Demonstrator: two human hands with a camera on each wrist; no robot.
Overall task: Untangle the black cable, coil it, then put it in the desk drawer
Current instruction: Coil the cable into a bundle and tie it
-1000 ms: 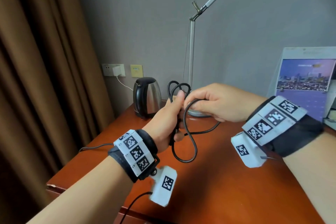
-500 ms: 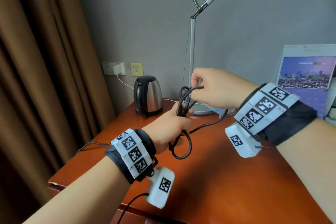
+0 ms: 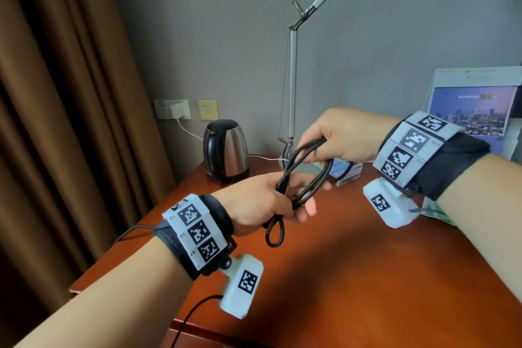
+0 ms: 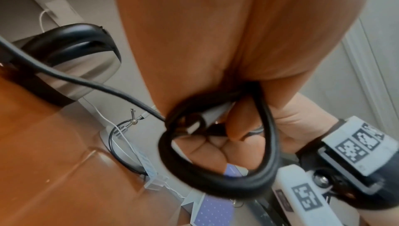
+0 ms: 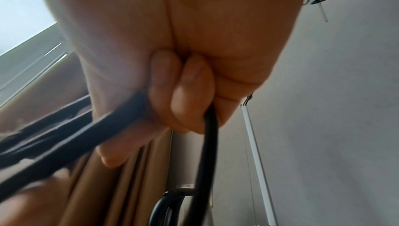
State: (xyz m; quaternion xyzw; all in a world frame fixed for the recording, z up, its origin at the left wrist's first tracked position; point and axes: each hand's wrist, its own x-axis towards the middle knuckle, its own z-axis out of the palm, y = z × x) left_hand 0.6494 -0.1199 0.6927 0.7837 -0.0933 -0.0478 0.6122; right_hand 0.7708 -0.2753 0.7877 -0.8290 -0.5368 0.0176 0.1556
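head view: red-brown desk (image 3: pixel 353 277), grey wall (image 3: pixel 211 22), brown curtain (image 3: pixel 56 93)

Wooden desk (image 3: pixel 353 277) with kettle (image 3: pixel 226 150), lamp base (image 3: pixel 306 168)

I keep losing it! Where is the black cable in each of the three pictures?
Head: black cable in the middle, looped between the left hand and the right hand.
Left wrist: loop at lower centre.
Right wrist: strands at lower left.
Shared landmark: the silver lamp pole.
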